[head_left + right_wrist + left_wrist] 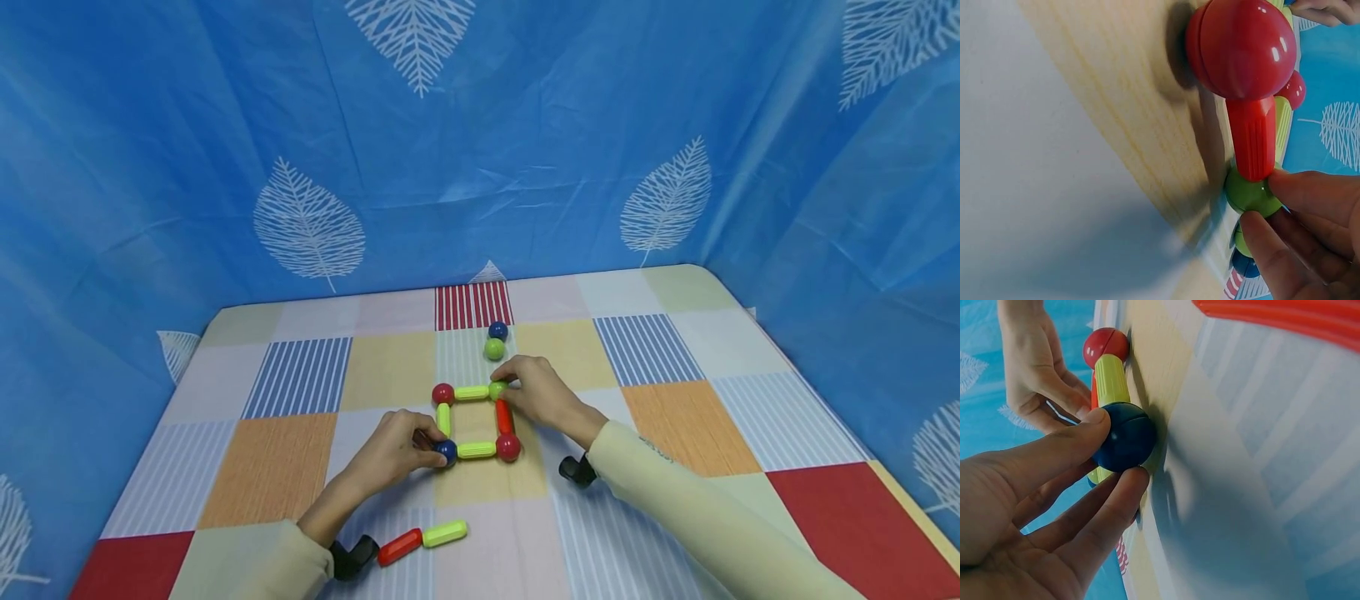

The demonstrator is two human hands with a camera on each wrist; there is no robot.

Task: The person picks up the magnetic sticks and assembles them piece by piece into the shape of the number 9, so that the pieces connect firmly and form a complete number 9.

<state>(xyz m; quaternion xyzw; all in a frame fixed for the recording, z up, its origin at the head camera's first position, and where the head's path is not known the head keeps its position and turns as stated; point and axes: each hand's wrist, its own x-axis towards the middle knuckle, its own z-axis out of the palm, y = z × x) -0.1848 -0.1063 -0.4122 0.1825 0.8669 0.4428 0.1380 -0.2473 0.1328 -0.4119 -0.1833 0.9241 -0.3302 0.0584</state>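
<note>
A square of toy rods and balls lies on the patchwork cloth. My left hand (392,446) pinches the dark blue ball (1125,437) at its near left corner between thumb and fingers. At the far right corner my right hand (542,392) holds a green ball (1252,192) the same way. Red balls form the other corners, one far left (443,393) and one near right (507,447). A red rod (1251,137) makes the right side. Yellow-green rods make the far side (472,392), the left side (443,419) and the near side (477,450).
Beyond the square sit another blue ball (498,331) and green ball (494,349), side by side. Close to my left wrist lie a red rod (400,547) and a yellow-green rod (445,533), end to end. A blue leaf-print curtain (487,208) surrounds the table's back and sides.
</note>
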